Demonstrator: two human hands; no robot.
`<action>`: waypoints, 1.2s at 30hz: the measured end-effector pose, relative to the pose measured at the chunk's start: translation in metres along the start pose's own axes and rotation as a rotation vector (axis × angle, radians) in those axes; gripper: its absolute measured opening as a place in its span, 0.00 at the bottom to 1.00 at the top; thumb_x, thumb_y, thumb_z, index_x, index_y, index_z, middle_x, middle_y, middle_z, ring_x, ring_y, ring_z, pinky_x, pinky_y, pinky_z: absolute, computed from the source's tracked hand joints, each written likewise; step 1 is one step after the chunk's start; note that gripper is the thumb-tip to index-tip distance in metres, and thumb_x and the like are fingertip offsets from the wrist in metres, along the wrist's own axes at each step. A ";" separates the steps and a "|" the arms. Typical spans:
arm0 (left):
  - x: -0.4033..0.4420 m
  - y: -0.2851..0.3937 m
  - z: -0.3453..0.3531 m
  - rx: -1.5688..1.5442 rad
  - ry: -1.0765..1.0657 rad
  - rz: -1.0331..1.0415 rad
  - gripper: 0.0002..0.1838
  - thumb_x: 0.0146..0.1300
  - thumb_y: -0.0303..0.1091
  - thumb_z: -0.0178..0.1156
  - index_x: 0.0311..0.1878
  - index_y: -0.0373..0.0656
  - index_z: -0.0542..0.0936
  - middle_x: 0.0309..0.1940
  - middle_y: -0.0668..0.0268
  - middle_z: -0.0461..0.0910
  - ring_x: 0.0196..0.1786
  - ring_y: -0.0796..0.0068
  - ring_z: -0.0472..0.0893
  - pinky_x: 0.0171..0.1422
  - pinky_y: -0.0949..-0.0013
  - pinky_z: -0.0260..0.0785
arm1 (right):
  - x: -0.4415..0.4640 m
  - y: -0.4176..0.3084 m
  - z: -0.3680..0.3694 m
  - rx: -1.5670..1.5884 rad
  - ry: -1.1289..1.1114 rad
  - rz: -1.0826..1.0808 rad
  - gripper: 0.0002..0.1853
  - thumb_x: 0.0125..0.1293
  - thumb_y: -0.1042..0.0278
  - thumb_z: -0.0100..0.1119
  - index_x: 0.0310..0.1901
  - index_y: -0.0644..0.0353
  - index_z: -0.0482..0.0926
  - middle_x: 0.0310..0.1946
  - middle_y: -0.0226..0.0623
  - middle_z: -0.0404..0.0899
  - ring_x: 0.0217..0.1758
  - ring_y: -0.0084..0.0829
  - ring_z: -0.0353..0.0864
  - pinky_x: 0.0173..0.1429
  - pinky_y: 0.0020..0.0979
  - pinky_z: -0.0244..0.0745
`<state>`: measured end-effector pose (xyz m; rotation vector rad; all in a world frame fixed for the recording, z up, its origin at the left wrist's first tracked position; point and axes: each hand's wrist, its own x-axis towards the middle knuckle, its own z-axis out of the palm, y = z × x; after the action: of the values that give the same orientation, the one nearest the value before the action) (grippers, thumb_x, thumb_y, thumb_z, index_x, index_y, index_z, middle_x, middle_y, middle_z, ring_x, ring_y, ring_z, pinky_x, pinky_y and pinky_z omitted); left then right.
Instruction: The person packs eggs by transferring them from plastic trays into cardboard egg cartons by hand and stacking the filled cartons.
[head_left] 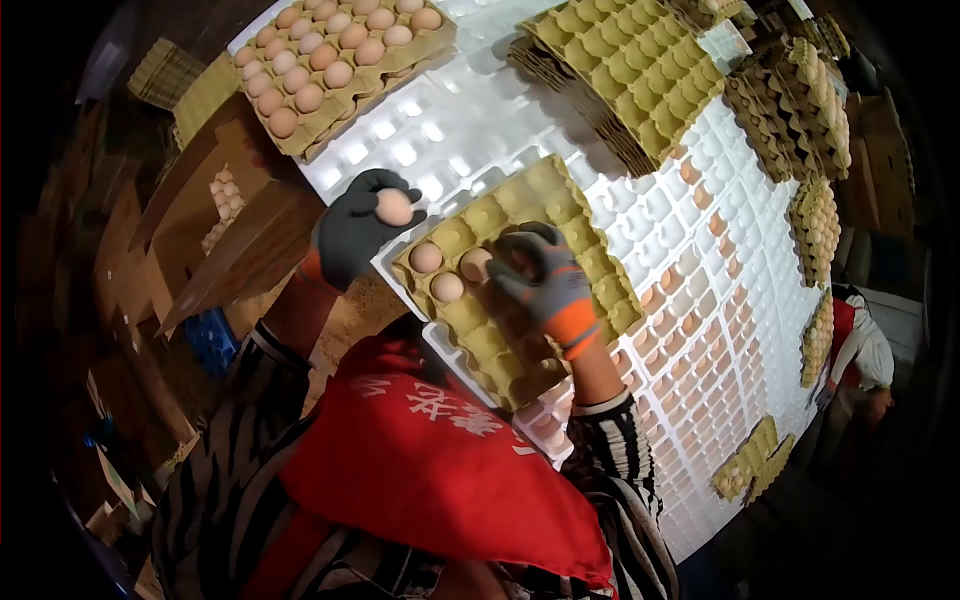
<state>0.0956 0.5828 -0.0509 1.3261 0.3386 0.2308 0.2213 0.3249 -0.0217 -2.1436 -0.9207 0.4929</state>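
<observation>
My left hand (358, 228), in a dark glove, holds an egg (394, 207) in its fingers beside the near left corner of an egg tray (500, 350). Several eggs sit in that pulp tray, among them a pale brown egg (426, 258) and one just below it. Over the middle of the tray my right hand (548, 280), in a grey and orange glove, has its fingers curled round an egg, partly hidden and slightly blurred. The tray lies on the white moulded table surface (440, 110).
A tray full of eggs (330, 60) stands at the upper left, and stacked trays (620, 70) stand at the back. Rows of eggs (690, 330) fill pockets at right. An open cardboard box (225, 215) is at left. Another person (860, 350) is at far right.
</observation>
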 end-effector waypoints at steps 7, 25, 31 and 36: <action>-0.020 0.027 0.023 1.353 -0.547 0.119 0.29 0.53 0.27 0.65 0.62 0.49 0.76 0.49 0.55 0.76 0.52 0.54 0.79 0.51 0.54 0.75 | 0.018 -0.056 0.025 -0.569 -0.302 0.319 0.15 0.63 0.62 0.63 0.51 0.53 0.84 0.60 0.46 0.70 0.51 0.47 0.81 0.43 0.44 0.82; 0.098 0.009 0.263 0.694 -0.547 0.376 0.26 0.54 0.33 0.74 0.57 0.46 0.80 0.44 0.58 0.81 0.49 0.55 0.81 0.54 0.60 0.75 | -0.066 0.220 -0.190 -0.038 0.968 0.519 0.21 0.52 0.57 0.78 0.44 0.55 0.83 0.41 0.32 0.78 0.42 0.34 0.79 0.49 0.36 0.77; 0.196 -0.082 0.406 0.981 -0.354 0.409 0.26 0.60 0.42 0.69 0.63 0.55 0.78 0.55 0.56 0.78 0.55 0.52 0.80 0.57 0.54 0.75 | -0.059 0.261 -0.201 -0.310 0.793 0.626 0.22 0.59 0.54 0.70 0.55 0.49 0.82 0.49 0.36 0.79 0.46 0.38 0.83 0.53 0.38 0.79; 0.245 -0.124 0.399 0.877 -0.291 0.719 0.21 0.63 0.40 0.62 0.59 0.48 0.79 0.53 0.53 0.78 0.53 0.48 0.79 0.59 0.53 0.70 | -0.087 0.275 -0.210 0.868 0.965 0.628 0.19 0.72 0.66 0.59 0.62 0.56 0.79 0.23 0.29 0.74 0.22 0.23 0.71 0.34 0.30 0.76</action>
<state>0.4670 0.2798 -0.1167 2.2928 -0.3552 0.5148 0.4117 0.0310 -0.0875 -1.4819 0.4666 0.0532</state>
